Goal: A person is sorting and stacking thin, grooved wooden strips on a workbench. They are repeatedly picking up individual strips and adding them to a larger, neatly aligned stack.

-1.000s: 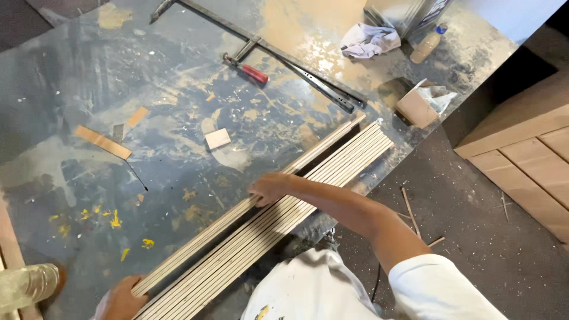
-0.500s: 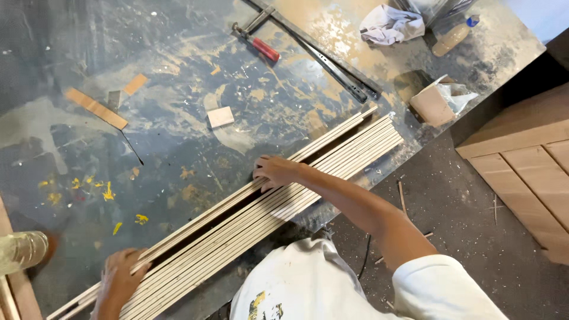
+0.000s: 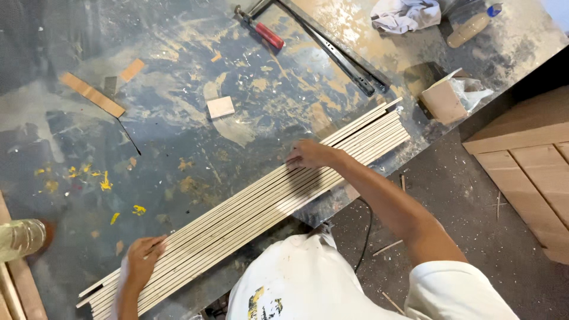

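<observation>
- Since half a second ago, left hand (image 3: 142, 261) has shifted onto the near end of the strip bundle (image 3: 255, 207); bundle now lies squarer.
- Right hand (image 3: 309, 155) rests flat on the bundle's far half, fingers together, pressing the top edges.
- Left fingers spread loosely over the strips, clamped on nothing.
- Bundle lies diagonally along the stained worktable (image 3: 178, 136) edge.
- Red-handled clamp (image 3: 264, 29), small block (image 3: 220, 107) well apart.

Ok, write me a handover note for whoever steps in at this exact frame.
Left hand: flat on the near end of the row of long pale wooden strips.
Right hand: resting on the strips near the middle, fingers on the far edge.
Strips lie side by side, diagonal along the paint-stained workbench edge.
Done: strips sit close together.
Left: ends look uneven, one far strip juts out.
</observation>
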